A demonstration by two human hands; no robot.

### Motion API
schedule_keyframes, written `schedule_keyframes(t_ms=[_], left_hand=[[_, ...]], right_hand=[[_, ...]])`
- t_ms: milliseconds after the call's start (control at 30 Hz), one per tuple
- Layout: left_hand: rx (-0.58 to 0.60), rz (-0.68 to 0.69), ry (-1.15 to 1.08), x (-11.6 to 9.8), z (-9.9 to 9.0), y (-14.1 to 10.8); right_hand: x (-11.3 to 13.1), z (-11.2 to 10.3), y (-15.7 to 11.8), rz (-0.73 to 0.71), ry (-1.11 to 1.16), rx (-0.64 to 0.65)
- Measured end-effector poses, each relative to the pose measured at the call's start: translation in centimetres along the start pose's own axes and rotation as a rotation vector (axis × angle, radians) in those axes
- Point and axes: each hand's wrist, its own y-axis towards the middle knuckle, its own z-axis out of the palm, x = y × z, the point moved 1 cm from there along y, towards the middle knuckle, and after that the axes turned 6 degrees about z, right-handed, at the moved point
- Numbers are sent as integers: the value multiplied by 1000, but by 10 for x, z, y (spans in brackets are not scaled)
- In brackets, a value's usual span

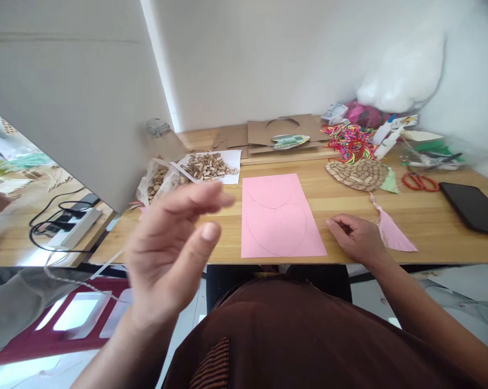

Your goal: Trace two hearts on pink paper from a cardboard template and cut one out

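My left hand [167,254] is raised in front of the table's left part, slightly blurred, its thumb apart from the fingers and nothing held. My right hand [355,237] rests on the table by the lower right corner of a pink paper sheet [256,237], fingers curled in and no object visible in them. Thin drawn lines on the sheet form a heart outline, with another curved line above it. Just right of that hand lies a pink tassel [395,229], hanging from a rounded piece covered in peanut shells [355,174].
Peanut shells [211,165] lie on white paper beside a plastic bag of peanuts [157,181]. Cardboard [264,132], colourful cords [351,140], white glue bottles [388,143], red-handled scissors [420,182] and a black phone [473,205] are around the table. A power strip [76,227] stands left, near another person's sleeve [21,302].
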Motion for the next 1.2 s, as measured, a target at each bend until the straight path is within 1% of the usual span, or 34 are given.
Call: schedule_keyframes(t_ms=[100, 200, 267, 367, 433, 500, 667, 767, 933, 1200], left_hand=[[76, -53, -57, 13, 19, 1], [204, -154, -92, 37, 33, -7], [291, -217, -68, 55, 37, -15], [407, -264, 6, 77, 36, -26], [460, -287, 46, 87, 35, -32], [486, -288, 79, 93, 36, -37], [488, -217, 158, 99, 41, -43], [478, -205, 163, 101, 44, -45], [432, -204, 116, 102, 44, -48], [359, -171, 110, 100, 39, -48]], right_hand=[[2, 0, -2, -51, 12, -35], [6, 0, -4, -109, 25, -80], [8, 0, -5, -135, 28, -104], [10, -1, -6, -135, 35, -112], [11, -1, -6, -123, 43, -109], [12, -1, -6, -100, 47, -98], [14, -3, -6, -22, 35, -58], [13, -4, -6, 4, 39, -51], [10, -4, -6, 11, 43, -52], [9, -2, -4, 16, 34, -61]])
